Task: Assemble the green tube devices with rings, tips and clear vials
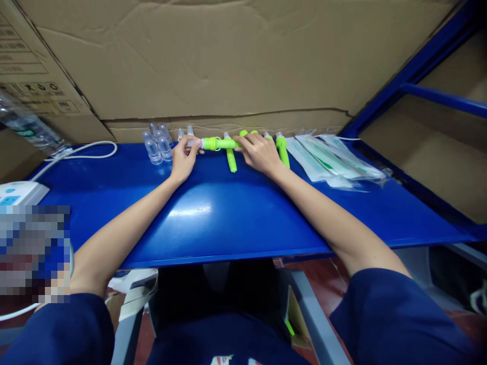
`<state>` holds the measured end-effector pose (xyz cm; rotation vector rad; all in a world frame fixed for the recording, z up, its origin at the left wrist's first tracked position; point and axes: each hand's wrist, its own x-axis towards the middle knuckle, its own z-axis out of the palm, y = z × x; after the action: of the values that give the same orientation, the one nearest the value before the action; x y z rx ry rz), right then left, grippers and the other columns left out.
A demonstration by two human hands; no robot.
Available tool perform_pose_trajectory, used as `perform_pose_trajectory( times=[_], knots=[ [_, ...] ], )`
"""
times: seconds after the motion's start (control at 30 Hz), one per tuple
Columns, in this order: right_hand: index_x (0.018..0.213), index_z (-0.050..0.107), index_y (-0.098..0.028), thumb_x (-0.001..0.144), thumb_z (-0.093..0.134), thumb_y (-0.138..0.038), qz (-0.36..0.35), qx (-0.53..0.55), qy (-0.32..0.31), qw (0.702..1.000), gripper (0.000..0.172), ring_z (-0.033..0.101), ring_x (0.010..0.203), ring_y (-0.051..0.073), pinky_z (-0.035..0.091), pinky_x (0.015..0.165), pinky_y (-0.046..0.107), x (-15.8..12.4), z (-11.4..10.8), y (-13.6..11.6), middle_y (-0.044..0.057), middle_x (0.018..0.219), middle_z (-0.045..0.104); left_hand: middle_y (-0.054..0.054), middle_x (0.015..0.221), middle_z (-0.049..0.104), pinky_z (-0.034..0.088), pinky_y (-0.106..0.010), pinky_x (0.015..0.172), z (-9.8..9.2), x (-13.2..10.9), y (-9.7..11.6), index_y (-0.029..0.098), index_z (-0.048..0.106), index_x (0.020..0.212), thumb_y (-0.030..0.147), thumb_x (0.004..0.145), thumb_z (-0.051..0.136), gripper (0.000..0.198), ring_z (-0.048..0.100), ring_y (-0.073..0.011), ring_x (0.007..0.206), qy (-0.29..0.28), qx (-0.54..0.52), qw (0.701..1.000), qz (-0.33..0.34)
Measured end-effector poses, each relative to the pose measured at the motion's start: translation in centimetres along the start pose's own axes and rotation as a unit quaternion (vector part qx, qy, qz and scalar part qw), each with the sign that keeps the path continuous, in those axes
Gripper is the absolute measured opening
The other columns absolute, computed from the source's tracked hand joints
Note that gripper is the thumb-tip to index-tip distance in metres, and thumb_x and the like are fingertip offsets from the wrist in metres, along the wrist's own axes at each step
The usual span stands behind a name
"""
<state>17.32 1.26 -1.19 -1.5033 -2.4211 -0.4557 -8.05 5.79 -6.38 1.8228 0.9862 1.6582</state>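
Observation:
A lime-green tube with a yellow-green ring around it lies level above the far part of the blue table. My left hand is closed on the clear end piece at its left. My right hand has its fingers at the tube's right end, which they partly hide. Just below the tube, a second lime-green tube with a clear tip points toward me. More lime-green tubes with clear tips stand or lie beside and behind my right hand. Left of my left hand, several clear plastic caps stand in a cluster.
Flat clear-and-white plastic packets lie on the right of the blue table. A cardboard wall closes off the back. At left are a plastic bottle, a white cable and a power strip.

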Motion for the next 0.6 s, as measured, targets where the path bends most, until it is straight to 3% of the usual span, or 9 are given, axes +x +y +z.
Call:
perform_pose_trajectory(
  times=[0.2, 0.3, 0.43, 0.6],
  knots=[
    [0.149, 0.055, -0.007, 0.109, 0.031, -0.037, -0.046, 0.018, -0.01, 0.999, 0.056, 0.061, 0.115, 0.034, 0.044, 0.088, 0.041, -0.1, 0.2, -0.8, 0.025, 0.128, 0.067, -0.006, 0.096, 0.071, 0.058, -0.03, 0.071, 0.1, 0.0, -1.2, 0.026, 0.059, 0.11, 0.086, 0.085, 0.058, 0.065, 0.074, -0.0179, 0.083, 0.035, -0.02, 0.999, -0.003],
    [0.154, 0.051, -0.012, 0.109, 0.032, -0.038, -0.073, 0.049, -0.025, 0.996, 0.056, 0.064, 0.112, 0.032, 0.045, 0.084, 0.037, -0.5, -0.4, -3.1, 0.021, 0.132, 0.068, -0.007, 0.11, 0.07, 0.058, -0.03, 0.074, 0.1, 0.2, -2.4, 0.032, 0.052, 0.127, 0.088, 0.083, 0.055, 0.071, 0.072, -0.0177, 0.09, 0.065, -0.028, 0.997, -0.024],
    [0.164, 0.04, -0.017, 0.108, 0.031, -0.035, -0.089, 0.049, -0.062, 0.993, 0.059, 0.068, 0.097, 0.027, 0.04, 0.072, 0.03, -1.3, -1.9, -7.3, 0.016, 0.125, 0.073, -0.005, 0.102, 0.072, 0.058, -0.029, 0.075, 0.1, 0.3, -3.1, 0.033, 0.042, 0.139, 0.085, 0.088, 0.052, 0.073, 0.072, -0.016, 0.084, 0.055, -0.061, 0.994, -0.071],
    [0.163, 0.043, -0.019, 0.109, 0.031, -0.036, -0.08, 0.027, -0.088, 0.992, 0.057, 0.068, 0.081, 0.022, 0.026, 0.061, 0.031, -2.4, -2.9, -10.5, 0.015, 0.111, 0.075, -0.005, 0.099, 0.074, 0.058, -0.027, 0.073, 0.2, 0.2, -2.1, 0.026, 0.062, 0.116, 0.083, 0.09, 0.054, 0.063, 0.072, -0.016, 0.081, -0.015, -0.067, 0.996, -0.063]
  ],
)
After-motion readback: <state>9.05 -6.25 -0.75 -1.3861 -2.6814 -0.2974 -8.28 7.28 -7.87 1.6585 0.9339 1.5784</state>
